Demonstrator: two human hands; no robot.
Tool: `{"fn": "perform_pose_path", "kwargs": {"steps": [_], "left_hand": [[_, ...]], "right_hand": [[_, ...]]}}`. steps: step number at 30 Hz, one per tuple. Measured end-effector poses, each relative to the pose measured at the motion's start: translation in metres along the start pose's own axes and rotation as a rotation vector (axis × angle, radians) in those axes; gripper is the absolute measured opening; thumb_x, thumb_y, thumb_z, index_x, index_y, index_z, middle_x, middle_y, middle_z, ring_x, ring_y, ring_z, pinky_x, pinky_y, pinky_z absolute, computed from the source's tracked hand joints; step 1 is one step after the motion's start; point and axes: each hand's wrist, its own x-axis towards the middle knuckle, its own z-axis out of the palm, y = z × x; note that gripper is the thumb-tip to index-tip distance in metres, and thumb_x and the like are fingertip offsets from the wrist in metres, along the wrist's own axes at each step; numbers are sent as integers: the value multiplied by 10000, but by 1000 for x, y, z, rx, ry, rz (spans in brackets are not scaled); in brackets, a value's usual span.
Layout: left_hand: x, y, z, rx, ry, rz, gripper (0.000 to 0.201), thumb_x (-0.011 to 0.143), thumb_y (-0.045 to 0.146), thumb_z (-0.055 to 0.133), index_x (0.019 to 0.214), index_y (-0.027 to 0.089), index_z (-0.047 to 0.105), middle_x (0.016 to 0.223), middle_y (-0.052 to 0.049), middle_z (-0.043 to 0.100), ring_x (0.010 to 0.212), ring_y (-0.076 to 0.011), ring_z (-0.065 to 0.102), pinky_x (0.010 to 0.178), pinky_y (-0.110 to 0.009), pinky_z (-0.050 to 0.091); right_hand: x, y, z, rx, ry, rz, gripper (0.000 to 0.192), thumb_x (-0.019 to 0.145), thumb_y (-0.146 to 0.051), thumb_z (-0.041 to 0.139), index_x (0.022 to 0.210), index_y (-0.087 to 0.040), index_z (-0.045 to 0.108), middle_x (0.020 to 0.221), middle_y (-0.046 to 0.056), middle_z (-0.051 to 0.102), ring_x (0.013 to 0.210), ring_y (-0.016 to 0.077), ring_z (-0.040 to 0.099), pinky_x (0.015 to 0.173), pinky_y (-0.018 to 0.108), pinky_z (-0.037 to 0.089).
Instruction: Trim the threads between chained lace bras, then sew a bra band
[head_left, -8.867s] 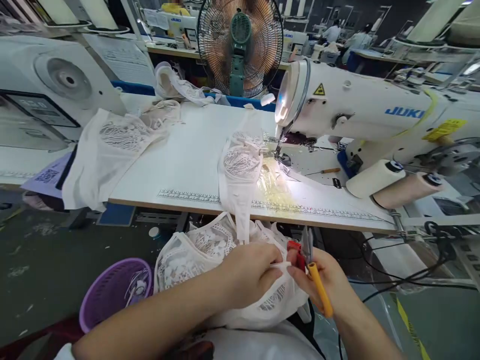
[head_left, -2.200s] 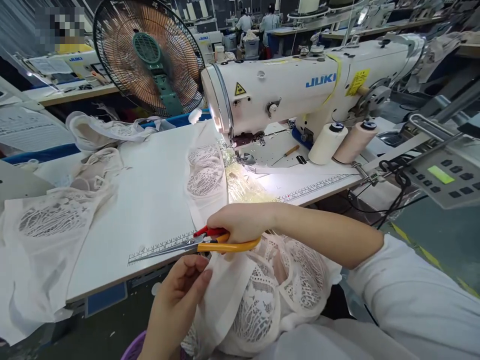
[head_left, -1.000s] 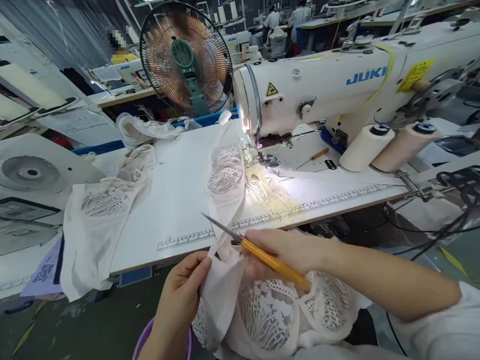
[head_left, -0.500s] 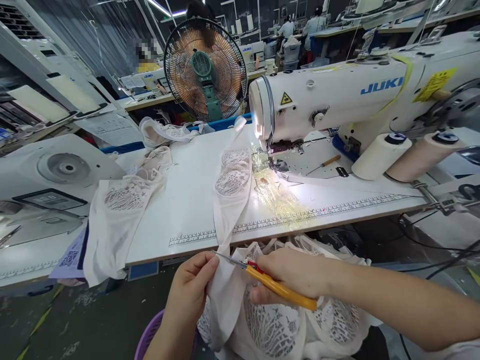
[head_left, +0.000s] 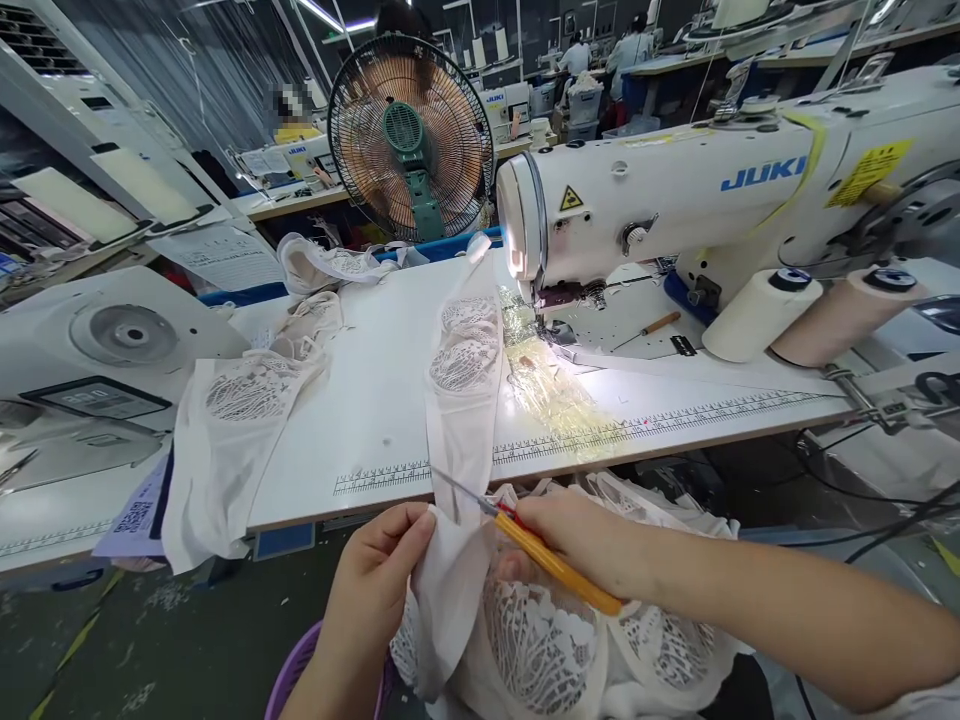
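My left hand pinches the edge of a white lace garment piece just below the table's front edge. My right hand grips yellow-handled scissors, their thin blades pointing up-left across the fabric strip near my left fingers. That strip runs up onto the table to a white lace piece lying beside the needle of the white JUKI sewing machine. More lace pieces are bunched in my lap.
A stack of lace pieces lies on the white table at left. Two thread cones sit at right, a fan behind. A purple basket is below left. Other workers sit far back.
The scissors have lifted slightly, their blades now angled higher across the strip. My left hand keeps its pinch on the fabric. The view has barely shifted.
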Motion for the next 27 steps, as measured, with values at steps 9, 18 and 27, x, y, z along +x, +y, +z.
{"fn": "perform_pose_path", "kwargs": {"steps": [9, 18, 27], "left_hand": [[-22, 4, 18, 373, -8, 238, 397, 678, 392, 632, 1017, 224, 514, 648, -6, 669, 611, -199, 590, 597, -275, 431], [-5, -2, 1, 840, -138, 539, 160, 751, 307, 519, 884, 235, 573, 755, -50, 672, 662, -220, 614, 528, -249, 435], [-4, 7, -19, 923, -129, 562, 184, 782, 378, 490, 743, 250, 615, 627, -28, 622, 559, -195, 570, 505, -237, 433]], "right_hand": [[9, -12, -2, 297, 178, -198, 246, 675, -232, 643, 871, -198, 498, 848, 2, 553, 709, 127, 512, 595, 234, 422], [-14, -4, -31, 106, 455, -332, 233, 588, -96, 547, 767, -203, 443, 719, -27, 504, 619, 112, 444, 527, 219, 341], [-32, 23, -50, -218, 720, -192, 160, 654, -109, 489, 701, -218, 382, 742, 11, 513, 589, 136, 443, 477, 250, 294]]}}
